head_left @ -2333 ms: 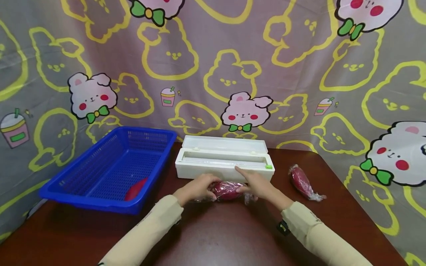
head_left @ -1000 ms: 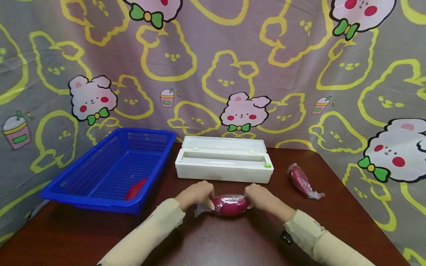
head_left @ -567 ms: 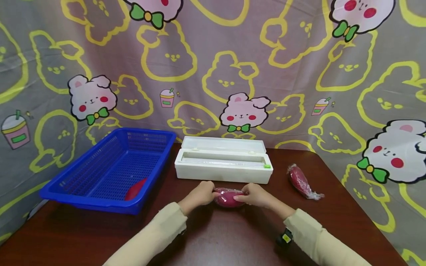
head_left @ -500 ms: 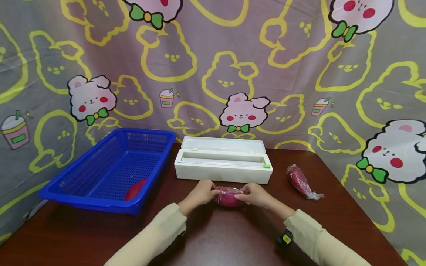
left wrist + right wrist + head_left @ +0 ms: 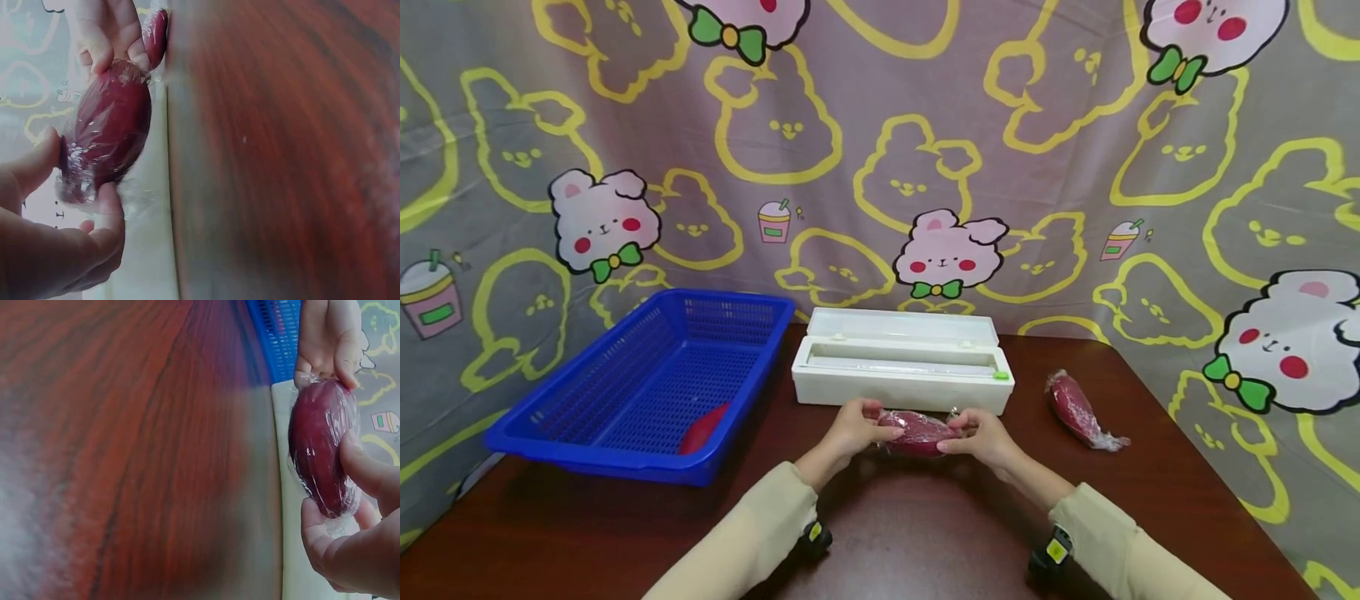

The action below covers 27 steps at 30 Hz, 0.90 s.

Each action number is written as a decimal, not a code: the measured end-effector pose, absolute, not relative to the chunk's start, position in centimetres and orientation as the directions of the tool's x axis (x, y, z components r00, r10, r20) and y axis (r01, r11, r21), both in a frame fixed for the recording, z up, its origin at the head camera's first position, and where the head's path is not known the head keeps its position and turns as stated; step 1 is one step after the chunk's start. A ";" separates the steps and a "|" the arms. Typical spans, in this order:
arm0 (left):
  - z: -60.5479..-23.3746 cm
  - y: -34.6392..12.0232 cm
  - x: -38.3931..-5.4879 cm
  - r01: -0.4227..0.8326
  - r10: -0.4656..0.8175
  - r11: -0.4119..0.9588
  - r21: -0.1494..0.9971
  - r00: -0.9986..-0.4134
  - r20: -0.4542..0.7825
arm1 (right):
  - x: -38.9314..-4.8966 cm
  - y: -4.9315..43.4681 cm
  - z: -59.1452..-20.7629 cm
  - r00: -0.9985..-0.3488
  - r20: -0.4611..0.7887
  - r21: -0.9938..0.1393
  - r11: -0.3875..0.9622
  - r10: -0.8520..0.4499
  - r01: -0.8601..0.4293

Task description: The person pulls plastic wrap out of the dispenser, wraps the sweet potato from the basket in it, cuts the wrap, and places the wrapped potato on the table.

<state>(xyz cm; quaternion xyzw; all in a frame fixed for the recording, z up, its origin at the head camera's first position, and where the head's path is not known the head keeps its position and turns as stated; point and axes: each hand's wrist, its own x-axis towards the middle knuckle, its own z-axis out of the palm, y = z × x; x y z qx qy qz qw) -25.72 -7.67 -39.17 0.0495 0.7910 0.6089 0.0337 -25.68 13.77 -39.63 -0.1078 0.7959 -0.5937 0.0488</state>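
Observation:
In the head view, a dark red sweet potato (image 5: 917, 433) wrapped in clear cling film is held between both hands, in front of the white box. My left hand (image 5: 852, 433) pinches its left end between thumb and fingers. At the other end my right hand (image 5: 988, 440) grips with thumb and fingers. The left wrist view shows the sweet potato (image 5: 115, 122) with crinkled film at both ends. A short tuft of film pokes out below the sweet potato (image 5: 322, 444) in the right wrist view, between the right hand's fingers.
A white cling-film dispenser (image 5: 895, 392) with raised lid and green slider stands behind the hands. To the left is a blue basket (image 5: 602, 462) holding a red piece (image 5: 703, 429). Another wrapped sweet potato (image 5: 1075, 408) lies at the right on the brown table (image 5: 910, 542).
From low over the table, the sweet potato has been raised and moved toward the dispenser. The loose film tail seen at its left end a second ago no longer shows. Both hands keep hold.

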 end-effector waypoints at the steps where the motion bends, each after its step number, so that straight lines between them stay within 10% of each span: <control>1: -39.2 -7.7 -25.7 0.022 0.122 0.216 0.976 -0.993 -0.005 | -25.6 13.8 -39.7 -0.971 0.052 -0.961 0.251 -0.233 -0.112; 27: -39.1 -7.7 -25.6 -0.146 0.486 -0.050 0.988 -0.868 -0.103 | -24.7 15.8 -39.5 -0.922 0.015 -0.942 0.304 -0.387 -0.143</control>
